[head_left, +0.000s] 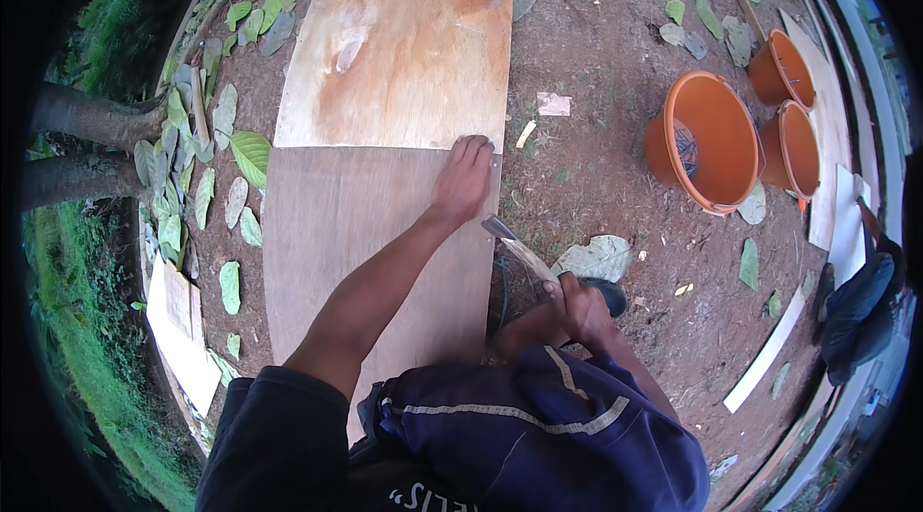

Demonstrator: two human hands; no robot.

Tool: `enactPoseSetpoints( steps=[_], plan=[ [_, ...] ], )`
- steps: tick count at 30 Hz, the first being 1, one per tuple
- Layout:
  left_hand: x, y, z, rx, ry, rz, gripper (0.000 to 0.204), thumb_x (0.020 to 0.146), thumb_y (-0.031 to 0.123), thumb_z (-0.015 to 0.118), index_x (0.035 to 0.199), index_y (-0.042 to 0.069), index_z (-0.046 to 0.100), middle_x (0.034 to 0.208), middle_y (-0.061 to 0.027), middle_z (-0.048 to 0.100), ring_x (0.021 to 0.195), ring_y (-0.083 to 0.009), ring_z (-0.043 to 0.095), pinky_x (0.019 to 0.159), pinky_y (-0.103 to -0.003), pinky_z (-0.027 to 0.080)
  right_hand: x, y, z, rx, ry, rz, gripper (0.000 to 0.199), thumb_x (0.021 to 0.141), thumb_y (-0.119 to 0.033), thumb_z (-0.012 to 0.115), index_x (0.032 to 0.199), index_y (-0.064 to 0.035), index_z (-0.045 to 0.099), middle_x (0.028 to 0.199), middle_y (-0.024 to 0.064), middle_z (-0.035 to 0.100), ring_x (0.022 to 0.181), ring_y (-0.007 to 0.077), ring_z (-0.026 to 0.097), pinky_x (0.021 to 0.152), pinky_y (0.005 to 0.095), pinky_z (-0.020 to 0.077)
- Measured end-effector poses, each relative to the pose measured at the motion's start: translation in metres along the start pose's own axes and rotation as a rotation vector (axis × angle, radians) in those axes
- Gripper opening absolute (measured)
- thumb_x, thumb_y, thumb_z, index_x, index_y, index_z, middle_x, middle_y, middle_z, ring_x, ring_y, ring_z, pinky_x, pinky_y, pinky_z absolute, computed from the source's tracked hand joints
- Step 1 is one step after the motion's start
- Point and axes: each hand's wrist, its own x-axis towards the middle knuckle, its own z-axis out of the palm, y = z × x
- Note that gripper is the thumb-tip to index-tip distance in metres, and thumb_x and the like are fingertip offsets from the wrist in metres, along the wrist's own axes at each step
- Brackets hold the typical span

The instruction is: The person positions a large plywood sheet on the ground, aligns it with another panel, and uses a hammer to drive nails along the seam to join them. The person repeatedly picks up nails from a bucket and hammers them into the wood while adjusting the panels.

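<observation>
Two bare hands are at work over a long plywood board (375, 224) lying on bare earth. Nearest, the right hand (580, 310) is closed in a fist around the wooden handle of a hammer (519, 252). The grip sits at the lower end of the handle, so the tool runs up and to the left from the fist, its long axis slanting toward the board's right edge. Its metal head (497, 225) is the far end, hanging just beside that edge and just short of the other wrist.

Farther out, the left hand (463, 177) lies palm down on the board at its right edge, fingers curled together over the line where the darker near part of the panel meets the paler far part. Whether it pinches something small under the fingertips I cannot tell.

One board, one hammer. The board's long axis runs away from the person, the pale part (409, 41) stretching toward the top of the view.

Right of the board, well apart, stand three orange buckets (707, 142), the nearest one tilted with something dark inside. Small scraps of wood (554, 104) lie between the board and the buckets. Green leaves (252, 156) are scattered along the board's left side, with tree trunks (87, 118) beyond them.
</observation>
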Motion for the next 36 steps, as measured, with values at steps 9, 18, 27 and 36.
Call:
enactPoseSetpoints(
  steps=[9,18,27,36],
  plan=[
    [-0.001,0.004,0.001,-0.044,-0.039,-0.039,0.029,0.092,0.002,0.053,0.121,-0.004,0.053,0.13,-0.0209,0.053,0.127,-0.0385,0.047,0.112,-0.046,0.038,-0.004,0.012,0.012,-0.123,-0.069,0.037,0.041,0.101,-0.044,0.055,0.11,-0.004,0.054,0.077,0.0252,0.067,0.075,0.0469,0.068,0.064,0.0549,0.0526],
    [-0.006,0.003,-0.003,-0.034,-0.069,-0.063,0.028,0.094,0.004,0.054,0.121,-0.003,0.053,0.132,-0.0193,0.052,0.13,-0.0379,0.045,0.115,-0.046,0.036,-0.018,-0.004,0.002,0.403,0.313,-0.483,0.033,0.101,-0.034,0.058,0.112,-0.0033,0.053,0.08,0.0251,0.067,0.081,0.0503,0.066,0.078,0.0621,0.0487],
    [-0.011,-0.006,0.004,-0.027,-0.022,-0.063,0.029,0.094,0.003,0.053,0.122,-0.003,0.053,0.131,-0.0203,0.053,0.127,-0.0383,0.047,0.111,-0.046,0.039,-0.019,-0.008,-0.012,0.221,0.304,-0.341,0.034,0.101,-0.033,0.057,0.106,0.0002,0.052,0.087,0.0255,0.065,0.082,0.0491,0.065,0.071,0.0541,0.0532],
    [-0.024,-0.005,0.012,-0.056,-0.081,-0.084,0.036,0.088,-0.002,0.054,0.124,-0.003,0.051,0.135,-0.0194,0.05,0.132,-0.0377,0.043,0.114,-0.045,0.037,-0.024,-0.019,-0.001,0.166,0.191,-0.169,0.04,0.099,-0.044,0.058,0.106,-0.0049,0.055,0.085,0.0269,0.068,0.082,0.0489,0.068,0.072,0.0569,0.0522]
  ],
)
